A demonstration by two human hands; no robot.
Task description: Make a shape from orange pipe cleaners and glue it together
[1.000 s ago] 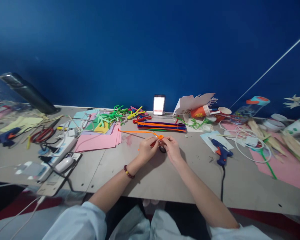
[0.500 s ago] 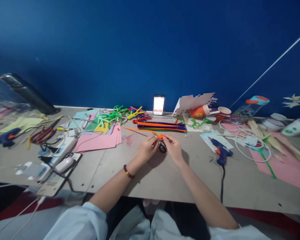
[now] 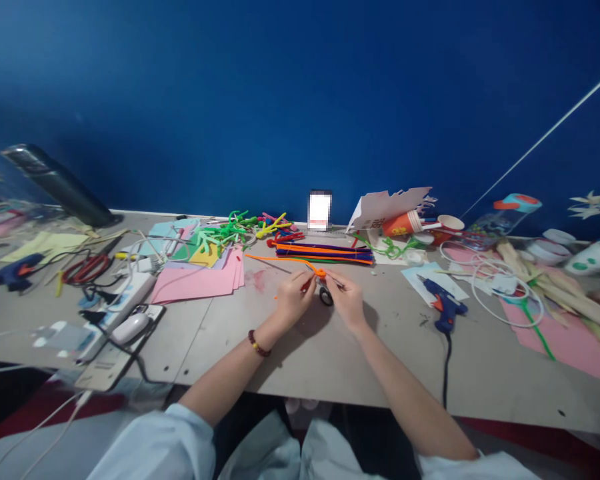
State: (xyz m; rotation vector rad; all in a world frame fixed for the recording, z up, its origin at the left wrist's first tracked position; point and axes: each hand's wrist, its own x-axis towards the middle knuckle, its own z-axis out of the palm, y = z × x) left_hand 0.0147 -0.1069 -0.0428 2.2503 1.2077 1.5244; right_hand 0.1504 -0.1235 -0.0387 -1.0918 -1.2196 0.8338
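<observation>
While the left hand (image 3: 294, 301) and right hand (image 3: 349, 302) pinch, nearly touching, a light, bendy orange pipe cleaner (image 3: 285, 259) at its twist, its long end trails loose well left of the blue glue gun (image 3: 445, 315), so grip near the twist.

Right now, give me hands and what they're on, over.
Left hand, right hand pinched on orange pipe cleaner. Small black ring on the tabletop below the fingers.

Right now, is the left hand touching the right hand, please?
Apart: the head view shows a narrow gap between the fingers of the left hand and those of the right hand.
</observation>
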